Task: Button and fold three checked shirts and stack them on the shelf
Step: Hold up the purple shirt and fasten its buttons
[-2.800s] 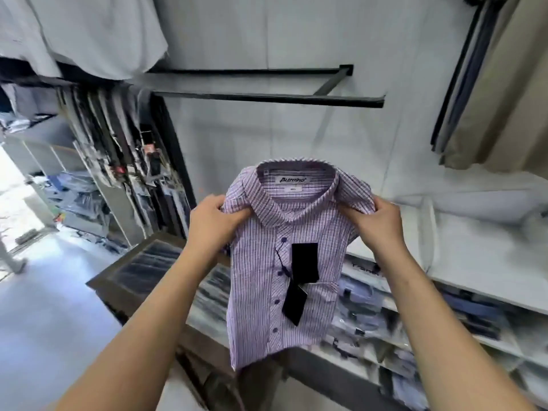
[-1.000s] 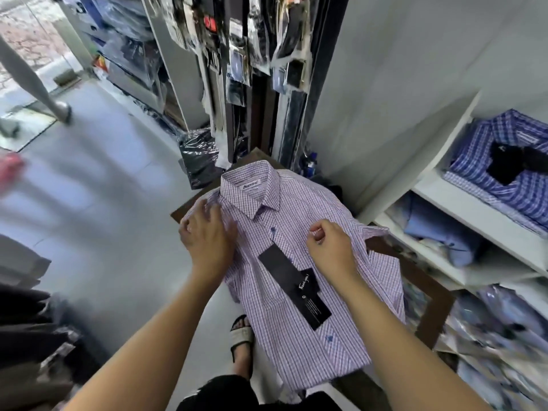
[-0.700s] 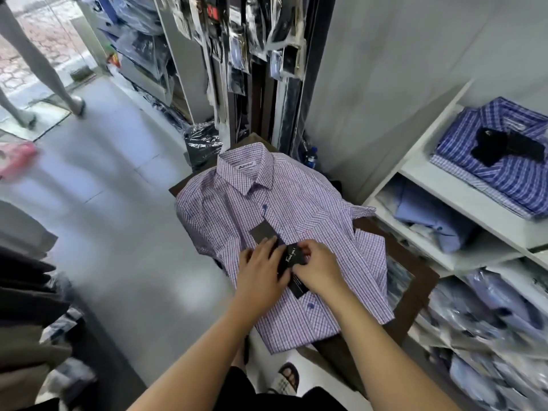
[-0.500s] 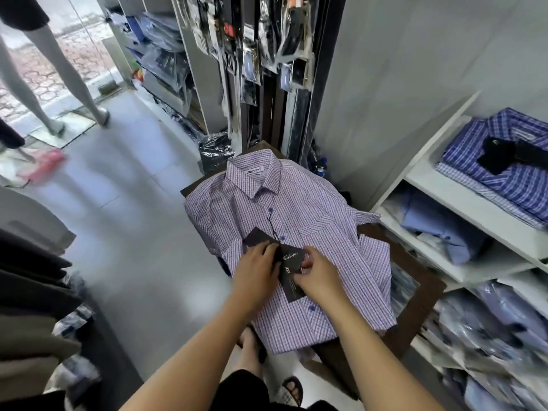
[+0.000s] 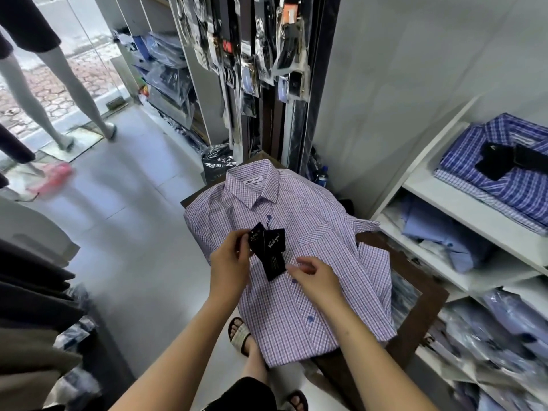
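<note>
From the head camera, a purple checked shirt lies face up on a dark wooden display case, collar pointing away toward the hanging belts, its hem draping over the near edge. The placket looks buttoned where blue buttons show. The left hand pinches the black hang tags between thumb and fingertips, lifting them just off the shirt's chest. The right hand hovers just beside the lower end of the tags, fingers loosely curled and holding nothing; whether its fingertips touch the cloth I cannot tell.

To the right stands a white shelf with a folded blue checked shirt on its upper level, a black tag lying on top, and what looks like a second folded one beneath it. Below, a pale blue shirt lies loosely, and bagged shirts fill the lower levels. On the left, mannequin legs stand by the glass front. The person's sandalled foot shows under the hem.
</note>
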